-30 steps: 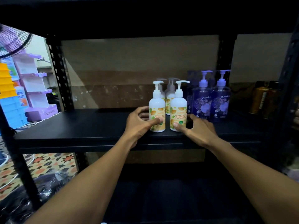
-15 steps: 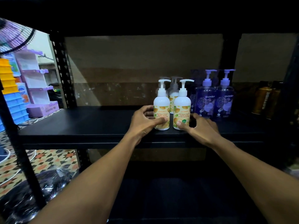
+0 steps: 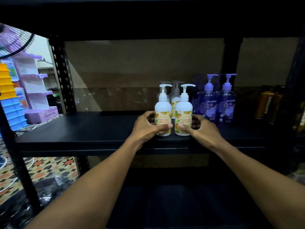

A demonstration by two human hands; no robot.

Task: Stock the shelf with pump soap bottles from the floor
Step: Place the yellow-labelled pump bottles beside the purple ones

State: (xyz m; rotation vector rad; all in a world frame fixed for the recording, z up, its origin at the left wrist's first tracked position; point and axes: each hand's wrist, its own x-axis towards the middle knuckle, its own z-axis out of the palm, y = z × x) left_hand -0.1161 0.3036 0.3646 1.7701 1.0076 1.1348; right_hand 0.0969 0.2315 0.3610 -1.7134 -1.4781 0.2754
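Note:
Two white pump soap bottles with orange fruit labels stand side by side near the front edge of the black shelf (image 3: 82, 129). My left hand (image 3: 146, 126) wraps the left white bottle (image 3: 162, 109), thumb across its label. My right hand (image 3: 203, 128) grips the right white bottle (image 3: 184, 109) the same way. More white bottles (image 3: 175, 96) stand right behind them, partly hidden. Two purple pump bottles (image 3: 216, 104) stand to the right.
Dark gold cans (image 3: 265, 103) stand at the shelf's far right. A black perforated upright (image 3: 61, 75) frames the left side. Beyond it are purple and white racks (image 3: 34, 90), stacked blue and yellow bins (image 3: 9, 96) and a fan (image 3: 13, 40). Patterned floor tiles (image 3: 49, 167) and black bags (image 3: 49, 192) lie below.
Both hands have closed more fully around the two front white bottles. The bottles stay at about the same spot on the shelf; the view has shifted slightly.

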